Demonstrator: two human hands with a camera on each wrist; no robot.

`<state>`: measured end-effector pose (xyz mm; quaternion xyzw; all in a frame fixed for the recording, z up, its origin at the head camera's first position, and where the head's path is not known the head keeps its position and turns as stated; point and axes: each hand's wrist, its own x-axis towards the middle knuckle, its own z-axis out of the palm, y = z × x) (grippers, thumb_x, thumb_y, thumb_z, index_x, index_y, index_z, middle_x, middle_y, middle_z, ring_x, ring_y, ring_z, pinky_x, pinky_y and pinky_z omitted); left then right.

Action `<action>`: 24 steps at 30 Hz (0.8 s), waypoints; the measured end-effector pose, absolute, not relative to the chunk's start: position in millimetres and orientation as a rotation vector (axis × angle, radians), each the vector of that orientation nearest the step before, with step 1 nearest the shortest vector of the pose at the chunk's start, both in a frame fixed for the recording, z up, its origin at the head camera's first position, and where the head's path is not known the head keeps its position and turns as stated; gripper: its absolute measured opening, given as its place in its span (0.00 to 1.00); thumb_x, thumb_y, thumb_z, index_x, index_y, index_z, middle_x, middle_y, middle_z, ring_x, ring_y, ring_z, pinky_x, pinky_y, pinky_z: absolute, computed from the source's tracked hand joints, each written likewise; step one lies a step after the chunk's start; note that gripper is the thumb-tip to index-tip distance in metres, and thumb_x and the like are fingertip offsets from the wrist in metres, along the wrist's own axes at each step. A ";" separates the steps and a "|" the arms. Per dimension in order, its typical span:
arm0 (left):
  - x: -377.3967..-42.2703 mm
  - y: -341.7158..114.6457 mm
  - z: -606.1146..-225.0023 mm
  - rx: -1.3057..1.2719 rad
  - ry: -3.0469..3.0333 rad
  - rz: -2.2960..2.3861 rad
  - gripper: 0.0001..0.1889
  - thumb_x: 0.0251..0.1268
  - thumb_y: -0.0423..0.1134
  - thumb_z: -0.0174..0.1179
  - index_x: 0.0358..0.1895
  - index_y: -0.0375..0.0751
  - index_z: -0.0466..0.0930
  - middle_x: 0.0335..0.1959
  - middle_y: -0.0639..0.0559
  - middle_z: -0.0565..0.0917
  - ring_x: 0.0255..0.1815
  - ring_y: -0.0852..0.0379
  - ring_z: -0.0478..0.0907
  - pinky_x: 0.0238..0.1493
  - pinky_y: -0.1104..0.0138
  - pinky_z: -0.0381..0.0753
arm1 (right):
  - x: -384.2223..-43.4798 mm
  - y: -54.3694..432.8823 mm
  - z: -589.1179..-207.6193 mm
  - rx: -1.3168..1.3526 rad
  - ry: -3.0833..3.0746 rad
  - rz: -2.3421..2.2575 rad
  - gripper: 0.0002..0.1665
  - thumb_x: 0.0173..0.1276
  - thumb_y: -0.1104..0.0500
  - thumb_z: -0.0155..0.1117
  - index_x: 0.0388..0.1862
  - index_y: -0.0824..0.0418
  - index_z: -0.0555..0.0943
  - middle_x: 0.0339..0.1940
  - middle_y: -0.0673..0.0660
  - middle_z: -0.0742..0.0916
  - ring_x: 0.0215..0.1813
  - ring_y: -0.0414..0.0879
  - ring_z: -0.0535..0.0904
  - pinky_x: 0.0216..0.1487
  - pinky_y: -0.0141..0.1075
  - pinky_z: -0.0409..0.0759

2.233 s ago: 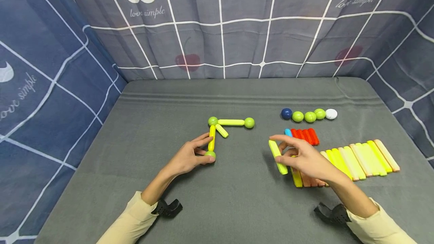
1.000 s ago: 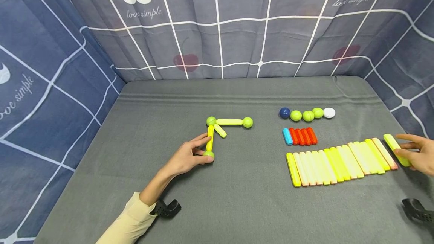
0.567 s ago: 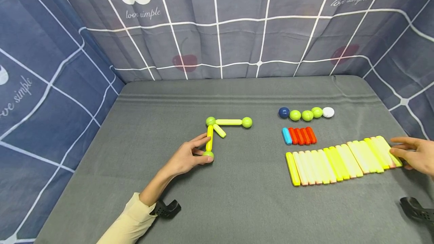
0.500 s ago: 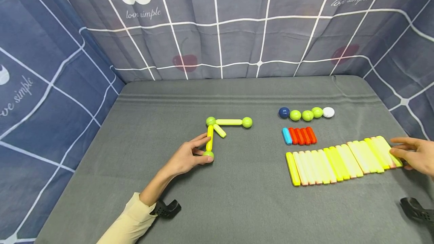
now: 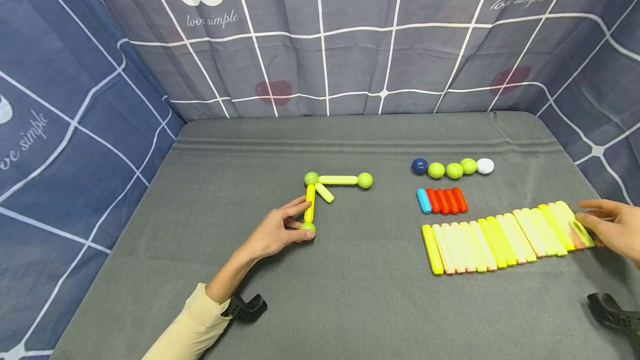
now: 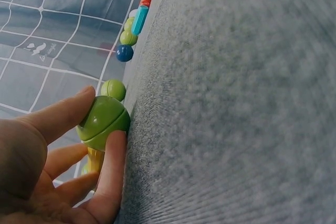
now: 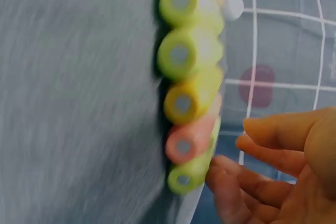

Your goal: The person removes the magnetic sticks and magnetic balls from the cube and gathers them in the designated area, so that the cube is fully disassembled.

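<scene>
In the head view my left hand pinches a green ball at the near end of a yellow magnetic stick. That stick leads up to a green corner ball, from which a pale stick runs right to another ball and a short slanted stick points toward the viewer. The left wrist view shows thumb and fingers on the held ball. My right hand is at the right end of the stick row, fingers spread beside the last yellow-green stick, holding nothing.
A long row of yellow and pale sticks lies on the grey table. Behind it are several red sticks, a blue stick, and a line of balls. Patterned cloth walls enclose the back and sides.
My right hand has carried a yellow-green stick rightward, laid it against the row's right end and let go of it. My left hand has kept its hold on the green ball.
</scene>
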<state>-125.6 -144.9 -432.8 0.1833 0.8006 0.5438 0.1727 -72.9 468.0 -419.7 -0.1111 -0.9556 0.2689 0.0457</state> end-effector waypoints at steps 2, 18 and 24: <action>-125.3 -145.1 -432.7 0.520 2.269 1.545 0.39 0.58 0.35 0.72 0.72 0.35 0.65 0.77 0.47 0.59 0.47 0.49 0.83 0.39 0.65 0.83 | -77.4 465.6 -422.9 -0.377 -2.904 0.782 0.21 0.73 0.67 0.53 0.58 0.83 0.68 0.45 0.83 0.75 0.26 0.29 0.68 0.17 0.33 0.74; -124.9 -144.8 -432.0 0.499 2.305 1.503 0.40 0.57 0.38 0.73 0.73 0.37 0.66 0.77 0.51 0.59 0.46 0.54 0.83 0.38 0.65 0.83 | -113.9 259.7 -374.7 0.435 -2.914 1.352 0.16 0.70 0.63 0.64 0.54 0.67 0.81 0.42 0.62 0.85 0.37 0.48 0.82 0.30 0.37 0.82; -125.7 -144.4 -433.0 0.503 2.306 1.506 0.39 0.58 0.37 0.73 0.72 0.37 0.66 0.77 0.49 0.59 0.47 0.52 0.83 0.38 0.66 0.83 | -128.2 175.7 -375.2 0.694 -2.954 1.580 0.17 0.70 0.64 0.63 0.57 0.67 0.80 0.52 0.64 0.83 0.47 0.52 0.81 0.29 0.40 0.83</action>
